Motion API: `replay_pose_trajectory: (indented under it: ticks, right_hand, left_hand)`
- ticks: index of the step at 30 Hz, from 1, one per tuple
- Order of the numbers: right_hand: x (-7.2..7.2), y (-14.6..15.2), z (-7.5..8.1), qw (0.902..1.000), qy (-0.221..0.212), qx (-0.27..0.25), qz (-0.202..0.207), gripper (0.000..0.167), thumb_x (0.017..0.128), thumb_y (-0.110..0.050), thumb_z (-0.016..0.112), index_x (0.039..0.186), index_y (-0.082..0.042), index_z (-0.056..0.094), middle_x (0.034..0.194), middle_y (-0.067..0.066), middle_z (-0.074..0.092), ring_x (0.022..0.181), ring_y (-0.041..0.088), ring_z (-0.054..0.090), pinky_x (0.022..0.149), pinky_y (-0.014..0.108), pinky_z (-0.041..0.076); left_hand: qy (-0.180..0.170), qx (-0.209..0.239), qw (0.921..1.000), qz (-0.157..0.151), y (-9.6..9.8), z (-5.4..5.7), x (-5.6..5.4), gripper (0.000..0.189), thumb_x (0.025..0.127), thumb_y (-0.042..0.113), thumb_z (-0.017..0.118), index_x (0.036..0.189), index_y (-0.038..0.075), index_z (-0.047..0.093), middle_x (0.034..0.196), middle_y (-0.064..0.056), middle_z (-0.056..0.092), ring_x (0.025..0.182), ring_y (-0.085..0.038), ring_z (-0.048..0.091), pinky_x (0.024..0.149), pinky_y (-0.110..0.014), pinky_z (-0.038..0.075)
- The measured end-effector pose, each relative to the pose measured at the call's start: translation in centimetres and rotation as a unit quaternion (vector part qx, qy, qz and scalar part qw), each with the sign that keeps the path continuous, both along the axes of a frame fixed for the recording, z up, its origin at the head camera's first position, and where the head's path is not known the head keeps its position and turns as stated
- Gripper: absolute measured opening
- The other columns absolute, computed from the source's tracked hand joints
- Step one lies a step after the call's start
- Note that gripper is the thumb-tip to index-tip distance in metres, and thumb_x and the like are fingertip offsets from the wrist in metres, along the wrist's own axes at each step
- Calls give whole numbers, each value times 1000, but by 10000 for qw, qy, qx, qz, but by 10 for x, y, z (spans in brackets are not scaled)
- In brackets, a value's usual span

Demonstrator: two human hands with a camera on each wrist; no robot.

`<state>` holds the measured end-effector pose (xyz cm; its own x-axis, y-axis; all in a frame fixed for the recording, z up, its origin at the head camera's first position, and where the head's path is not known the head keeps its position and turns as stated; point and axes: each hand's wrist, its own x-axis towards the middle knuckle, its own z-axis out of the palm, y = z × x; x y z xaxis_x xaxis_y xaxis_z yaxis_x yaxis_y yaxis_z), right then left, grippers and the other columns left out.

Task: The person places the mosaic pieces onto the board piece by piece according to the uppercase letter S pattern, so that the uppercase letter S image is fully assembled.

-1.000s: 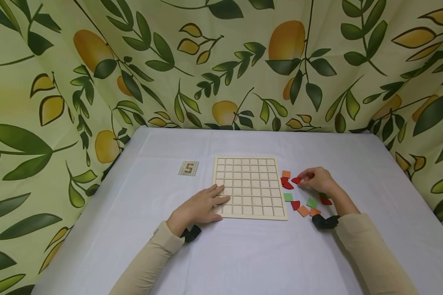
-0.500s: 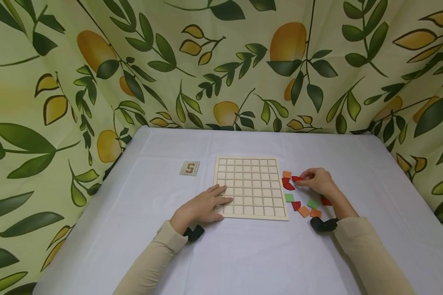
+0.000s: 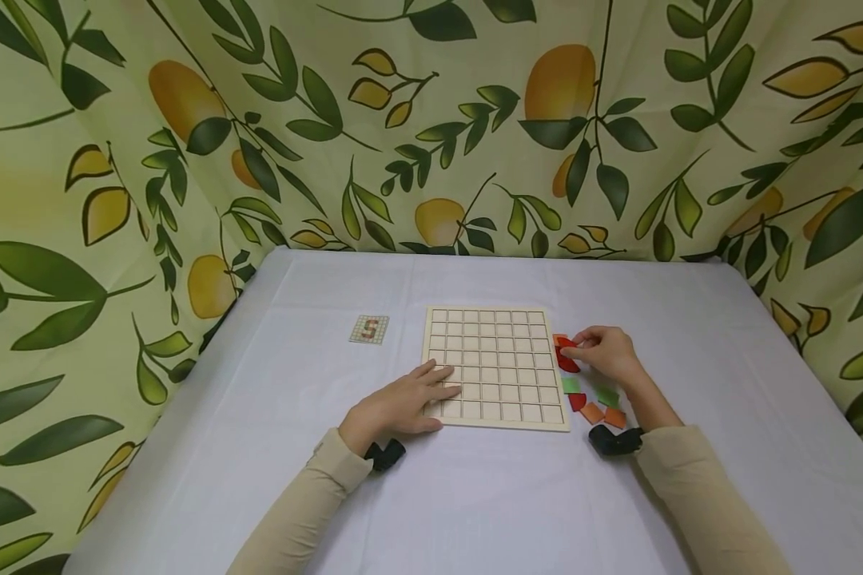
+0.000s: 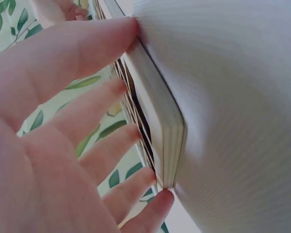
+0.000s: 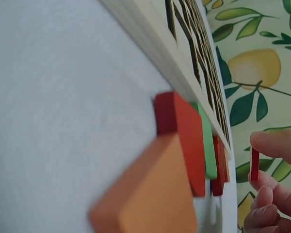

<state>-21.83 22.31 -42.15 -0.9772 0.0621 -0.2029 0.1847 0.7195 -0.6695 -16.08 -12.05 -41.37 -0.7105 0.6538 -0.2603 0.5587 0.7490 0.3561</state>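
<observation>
A pale wooden grid board (image 3: pixel 505 351) lies in the middle of the white-covered table, its square cells bare. My left hand (image 3: pixel 397 405) rests on its lower left part with fingers spread; in the left wrist view the fingertips (image 4: pixel 153 177) lie along its edge. Beyond the board's right edge my right hand (image 3: pixel 610 351) pinches a small red tile (image 5: pixel 254 163) between thumb and fingertip, raised above the table in the right wrist view. Below that hand lie other red tiles (image 3: pixel 568 364), partly overlapped by it in the head view.
Green tiles (image 3: pixel 607 397), a lower red tile (image 3: pixel 578 402) and orange tiles (image 3: pixel 592 412) lie right of the board. A small card (image 3: pixel 369 329) with an S pattern on a grid sits to its left. A leaf-and-fruit patterned curtain (image 3: pixel 475 160) hangs behind the table.
My right hand has taken hold of a red tile and moved left with it toward the board. The board has slid slightly right together with my left hand.
</observation>
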Motion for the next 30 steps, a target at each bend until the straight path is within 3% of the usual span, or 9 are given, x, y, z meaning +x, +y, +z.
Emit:
replay_pose_trajectory:
  ticks: [12, 30]
  right_hand:
    - [-1, -19, -3, 9994, 158, -171, -241, 40, 83, -29, 75, 103, 3, 63, 81, 5, 50, 79, 18, 45, 54, 19, 36]
    - [-9, -43, -3, 9978, 238, -339, -510, 37, 82, -29, 76, 99, 2, 64, 78, 3, 52, 78, 18, 46, 58, 21, 37]
  left_hand:
    - [492, -452, 9976, -201, 2, 1, 9, 53, 97, 28, 56, 147, 22, 41, 161, -11, 26, 151, -34, 22, 122, -43, 29]
    - [149, -205, 9997, 7, 0, 2, 12, 51, 98, 24, 55, 147, 23, 42, 162, -8, 23, 152, -33, 17, 122, -47, 29]
